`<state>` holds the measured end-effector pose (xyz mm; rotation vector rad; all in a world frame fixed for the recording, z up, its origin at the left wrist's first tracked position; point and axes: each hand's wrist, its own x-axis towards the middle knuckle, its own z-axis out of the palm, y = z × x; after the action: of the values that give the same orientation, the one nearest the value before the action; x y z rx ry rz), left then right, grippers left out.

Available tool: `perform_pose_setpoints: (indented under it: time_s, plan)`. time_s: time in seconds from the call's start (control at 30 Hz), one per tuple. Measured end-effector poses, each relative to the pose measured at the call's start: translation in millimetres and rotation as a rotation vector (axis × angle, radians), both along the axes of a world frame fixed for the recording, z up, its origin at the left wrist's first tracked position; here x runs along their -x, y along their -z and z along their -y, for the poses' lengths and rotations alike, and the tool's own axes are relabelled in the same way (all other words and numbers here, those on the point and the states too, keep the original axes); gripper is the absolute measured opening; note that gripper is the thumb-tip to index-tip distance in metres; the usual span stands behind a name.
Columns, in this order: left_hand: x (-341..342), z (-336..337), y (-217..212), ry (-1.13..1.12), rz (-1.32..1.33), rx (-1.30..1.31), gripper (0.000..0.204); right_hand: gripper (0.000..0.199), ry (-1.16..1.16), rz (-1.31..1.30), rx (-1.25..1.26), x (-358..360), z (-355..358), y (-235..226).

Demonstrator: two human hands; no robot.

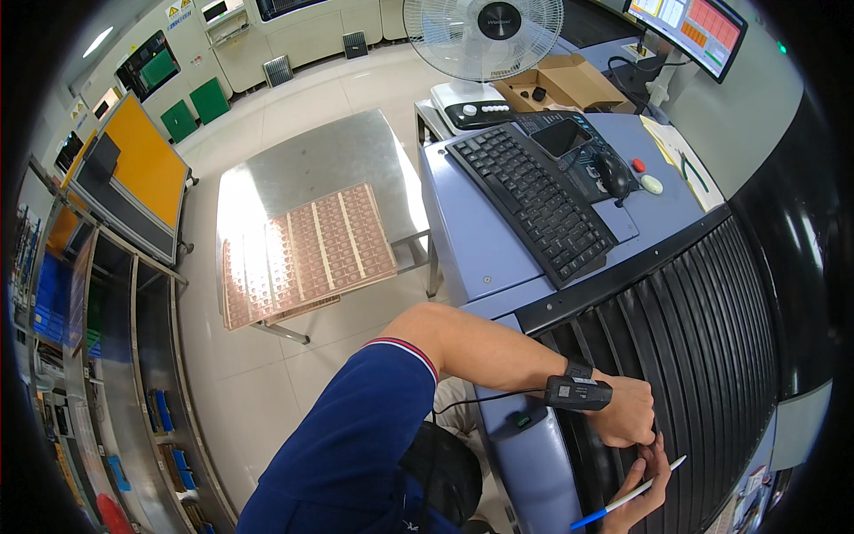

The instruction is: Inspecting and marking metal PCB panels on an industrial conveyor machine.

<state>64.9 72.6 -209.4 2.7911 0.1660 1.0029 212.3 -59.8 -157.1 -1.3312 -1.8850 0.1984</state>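
Observation:
My left hand [625,411] is closed, its fingers curled under over the black ribbed cover [703,329]; whatever they hold, if anything, is hidden. A black device [578,392] with a cable is strapped to that wrist. Just below, my right hand [654,494] meets the left one at the fingertips. Across its fingers lies a slim blue-and-white pen [614,507], tilted with its white end up to the right.
Beyond the cover stand a black keyboard [534,200], a mouse [611,173], a red button [639,165], a fan [485,36] and a monitor [694,31]. To the left, copper-coloured panels [311,245] lie on a metal table [329,147]. A shelf rack [133,356] lines the far left.

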Motion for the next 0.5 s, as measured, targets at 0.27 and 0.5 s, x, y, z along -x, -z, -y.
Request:
perform_pose_setpoints:
  time_s: [0.27, 0.5]
  plan:
    - [-0.3, -0.9, 0.5, 0.008, 0.0, -0.009, 0.017, 0.029, 0.01, -0.014, 0.018, -0.4, 0.6, 0.7]
    - [1.3, -0.5, -1.8, 0.003, -0.05, -0.021, 0.019, 0.031, 0.033, -0.013, 0.047, 0.6, 1.4, -0.3]
